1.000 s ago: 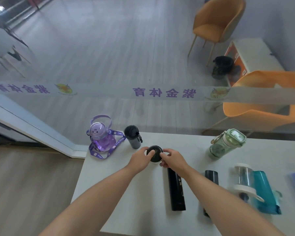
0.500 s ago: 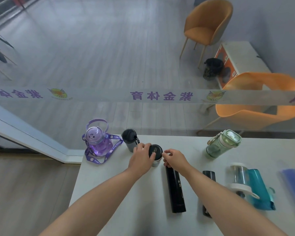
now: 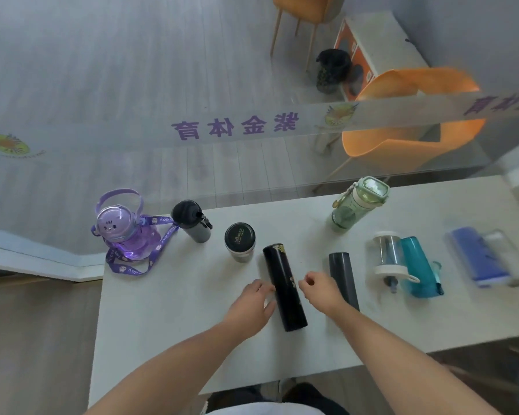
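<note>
**Left hand (image 3: 253,304) and right hand (image 3: 319,289) flank the long black cylindrical metal flask (image 3: 286,295)**

From where I stand, the left hand is relaxed, fingers nearly straight, with its fingertips at the flask's left flank. Whether they touch it or stop just short, I cannot tell. The flask lies on its side near the front middle of the white worktop (image 3: 162,310), its far end pointing away from the person. The right hand sits just beside the flask's right flank with fingers loosely curled, gripping nothing yet. Coming in from both sides makes sense to me, since a round body lying flat would roll off a one-sided push.

Along the worktop's left end three things stand upright:
- a purple translucent bottle with a domed cartoon-face lid and strap (image 3: 123,235)
- a dark grey bottle with a black cap (image 3: 192,223)
- a squat silver cup with a black lid (image 3: 240,241)

To the right of the hands, several things lie flat:
- a slim dark grey tube flask (image 3: 343,280)
- a clear bottle with a white collar (image 3: 390,259), lying against a teal plastic bottle (image 3: 420,268)
- a blurred blue container (image 3: 480,256)

A pale green bottle (image 3: 357,205) stands further back.

Upright on the left, lying on the right: I would guess the black flask is the next one to be stood up.
</note>
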The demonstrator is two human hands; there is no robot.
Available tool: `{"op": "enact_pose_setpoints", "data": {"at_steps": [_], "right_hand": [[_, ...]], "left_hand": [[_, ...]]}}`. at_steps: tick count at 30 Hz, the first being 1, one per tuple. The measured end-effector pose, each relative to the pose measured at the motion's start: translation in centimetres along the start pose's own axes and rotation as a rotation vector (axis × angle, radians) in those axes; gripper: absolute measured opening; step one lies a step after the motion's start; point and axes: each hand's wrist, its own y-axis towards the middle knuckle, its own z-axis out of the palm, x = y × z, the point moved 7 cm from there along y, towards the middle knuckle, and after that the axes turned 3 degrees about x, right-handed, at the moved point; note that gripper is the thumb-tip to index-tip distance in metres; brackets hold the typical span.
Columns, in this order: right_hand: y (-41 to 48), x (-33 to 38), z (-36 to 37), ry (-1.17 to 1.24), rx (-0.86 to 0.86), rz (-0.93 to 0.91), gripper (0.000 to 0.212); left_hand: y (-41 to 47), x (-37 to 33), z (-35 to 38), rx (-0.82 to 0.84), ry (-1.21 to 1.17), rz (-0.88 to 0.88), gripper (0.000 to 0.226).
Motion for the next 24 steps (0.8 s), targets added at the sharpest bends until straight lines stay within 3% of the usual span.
{"op": "enact_pose_setpoints", "data": {"at_steps": [5,11,16,24], "right_hand": [[0.5,-4.5,2.7,0.052,0.042,0.073,0.028],[0.4,-5.5,5.0,0.196,0.217,0.069,0.049],[-0.4,-5.1,2.1,0.2,0.243,0.013,0.048],[-3.2,-0.7,-3.4,0.283,0.398,-0.118,0.046]], "left_hand": [[0.3,1.7,7.0,0.188,-0.296,-0.353,0.061],[0.3,1.0,10.2,0.111,-0.585,-0.523,0.056],[-0.2,-1.8,8.4,0.005,-0.602,-0.524,0.054],[-1.9,-8.5,3.2,-0.324,-0.524,-0.337,0.046]]}}
